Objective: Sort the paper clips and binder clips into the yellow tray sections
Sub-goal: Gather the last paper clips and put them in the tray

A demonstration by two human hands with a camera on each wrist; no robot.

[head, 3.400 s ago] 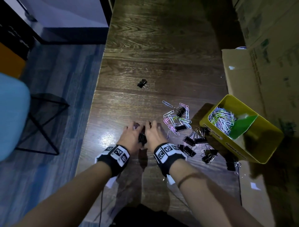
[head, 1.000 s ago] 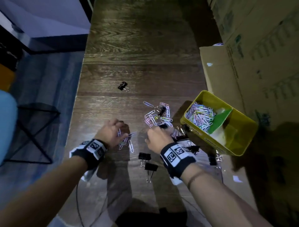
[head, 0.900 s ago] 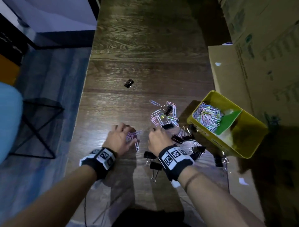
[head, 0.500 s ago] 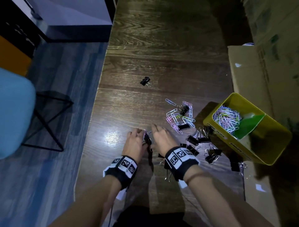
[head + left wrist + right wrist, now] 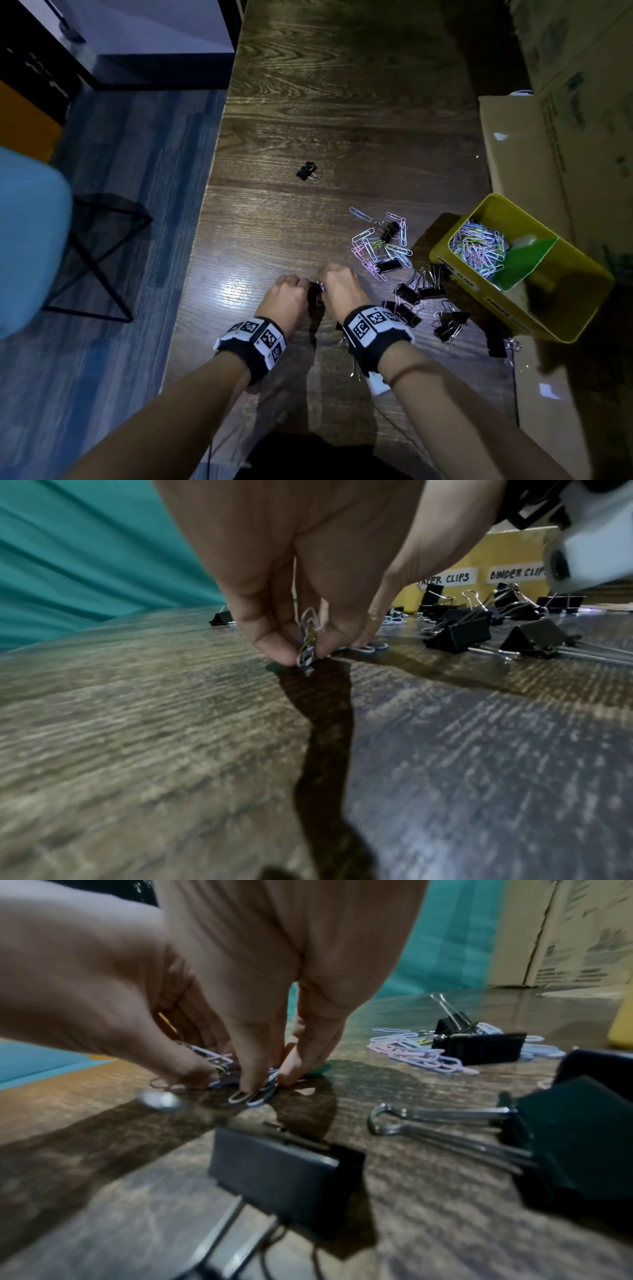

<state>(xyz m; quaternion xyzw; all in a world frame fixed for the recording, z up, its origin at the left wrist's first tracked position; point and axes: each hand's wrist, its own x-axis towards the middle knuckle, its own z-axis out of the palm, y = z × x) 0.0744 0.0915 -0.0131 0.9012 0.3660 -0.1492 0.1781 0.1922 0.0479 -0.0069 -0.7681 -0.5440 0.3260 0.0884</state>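
Note:
My left hand (image 5: 295, 291) and right hand (image 5: 337, 284) meet near the table's front. In the left wrist view the left hand (image 5: 304, 653) pinches a small bunch of pastel paper clips (image 5: 308, 639) standing on the wood. In the right wrist view the thumb and fingertips of the right hand (image 5: 240, 1080) are curled round more paper clips (image 5: 253, 1093) lying flat. The yellow tray (image 5: 579, 308) stands to the right, its left section holding paper clips (image 5: 478, 245) beside a green divider (image 5: 524, 260). Its labels read paper clips and binder clips (image 5: 514, 573).
A loose pile of paper clips (image 5: 380, 246) and several black binder clips (image 5: 418, 294) lie between my hands and the tray. One binder clip (image 5: 307, 171) sits alone farther back. Two binder clips (image 5: 277, 1172) lie under my right wrist. Cardboard boxes (image 5: 534, 171) line the right edge.
My hands were apart a second ago, sweeping scattered paper clips inward. They have come together, and the fingers have curled round the gathered clips.

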